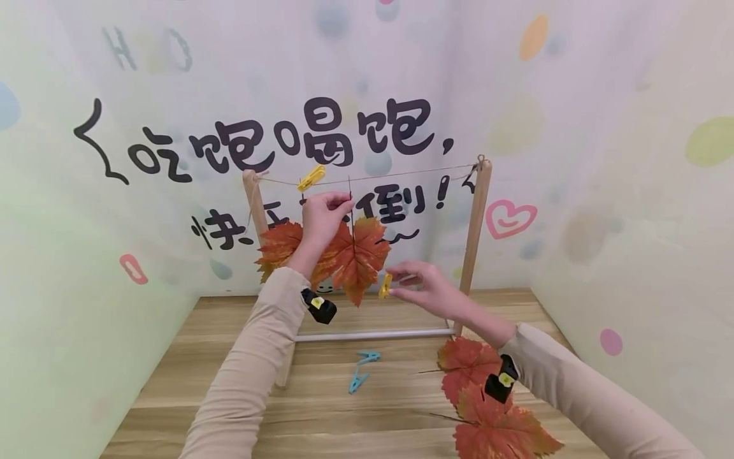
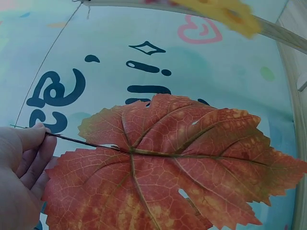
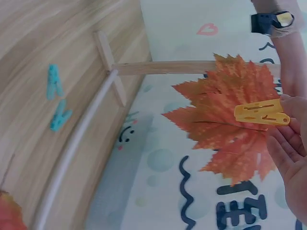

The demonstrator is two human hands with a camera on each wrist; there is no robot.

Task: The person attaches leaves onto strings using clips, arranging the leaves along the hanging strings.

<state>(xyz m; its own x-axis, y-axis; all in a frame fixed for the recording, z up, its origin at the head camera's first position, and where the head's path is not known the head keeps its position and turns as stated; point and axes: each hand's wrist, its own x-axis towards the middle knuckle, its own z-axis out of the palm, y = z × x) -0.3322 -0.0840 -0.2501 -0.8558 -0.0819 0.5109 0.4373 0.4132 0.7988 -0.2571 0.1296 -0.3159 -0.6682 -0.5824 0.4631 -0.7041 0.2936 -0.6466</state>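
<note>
My left hand pinches the dark stem of an orange-red maple leaf between thumb and fingertips, just below the string. The stem's tip reaches up to the string. In the left wrist view the leaf spreads out from the left hand. Lower and to the right, my right hand pinches a yellow clothespin. The right wrist view shows this clothespin between thumb and fingers. Another yellow clothespin sits on the string, above a second leaf partly hidden by my left hand.
A wooden frame holds the string between two posts, with a pale bar low down. Two blue clothespins lie on the wooden table. At front right, red leaves overlap under my right arm. Printed curtains stand behind.
</note>
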